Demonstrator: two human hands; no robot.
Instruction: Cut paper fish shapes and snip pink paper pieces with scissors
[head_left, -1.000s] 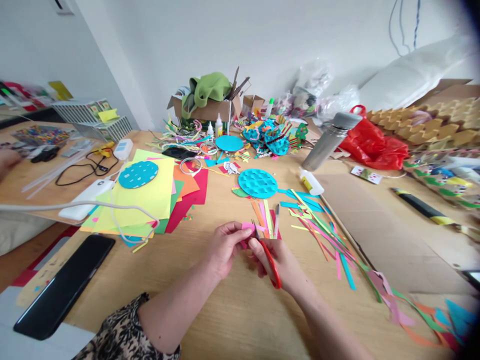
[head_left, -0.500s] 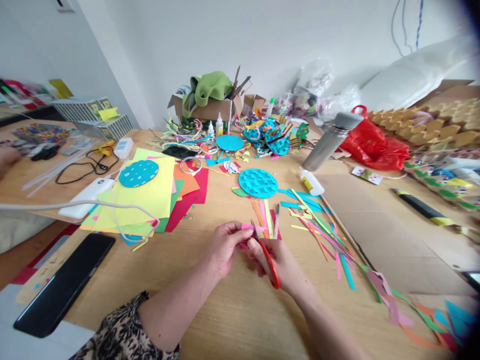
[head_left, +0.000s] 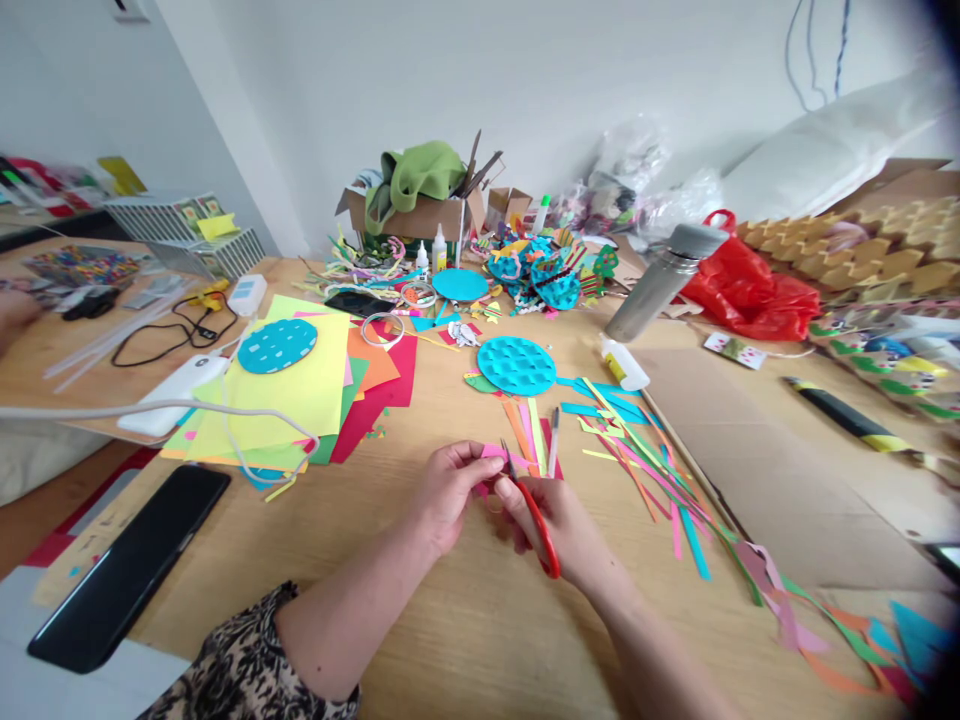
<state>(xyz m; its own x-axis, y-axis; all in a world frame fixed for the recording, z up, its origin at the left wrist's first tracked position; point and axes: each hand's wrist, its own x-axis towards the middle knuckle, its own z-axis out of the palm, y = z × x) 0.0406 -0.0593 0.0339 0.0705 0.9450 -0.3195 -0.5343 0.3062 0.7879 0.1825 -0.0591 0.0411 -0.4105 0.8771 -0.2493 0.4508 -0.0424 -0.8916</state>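
Observation:
My left hand (head_left: 448,492) pinches a small piece of pink paper (head_left: 491,451) between thumb and fingers. Around the red handles of a pair of scissors (head_left: 541,530) my right hand (head_left: 559,515) is closed, the blades pointing up and away beside the pink paper. The two hands nearly meet low over the table, and part of the paper is hidden by the fingers. Just beyond them lie thin paper strips (head_left: 534,430) and a pen (head_left: 554,440). Farther back sits a blue oval paper shape (head_left: 516,365) with raised bumps, a small green piece at its left side.
Coloured paper sheets (head_left: 300,400) and a black phone (head_left: 127,570) lie on the left. To the right are a glue bottle (head_left: 624,364), a steel flask (head_left: 660,282), loose strips (head_left: 675,470) and a cardboard sheet (head_left: 765,450). Another person's arm (head_left: 60,510) shows at the left edge.
Slight movement only: the pink paper at the fingertips has shifted a little. Both hands and the scissors stay almost in the same place.

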